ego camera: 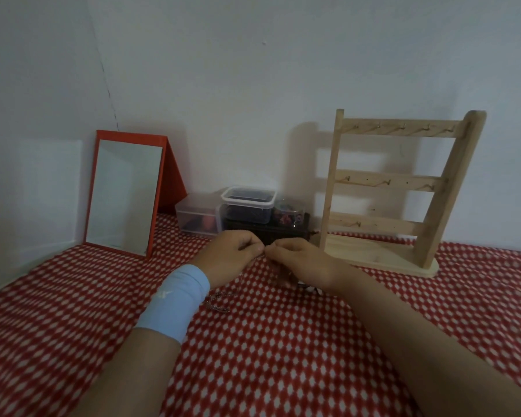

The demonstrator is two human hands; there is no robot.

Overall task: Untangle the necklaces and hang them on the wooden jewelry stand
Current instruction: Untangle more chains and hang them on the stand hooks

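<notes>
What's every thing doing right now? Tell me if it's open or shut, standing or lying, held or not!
Left hand: pinches the necklace chain.
Right hand: pinches the same chain, fingertips meeting the left's.
Necklace chain: not hung; its tail lies on the cloth.
Wooden jewelry stand: upright, nothing hangs on it.
Mirror: propped open, leaning back.
Lidded clear box: shut, stacked on a dark box.
</notes>
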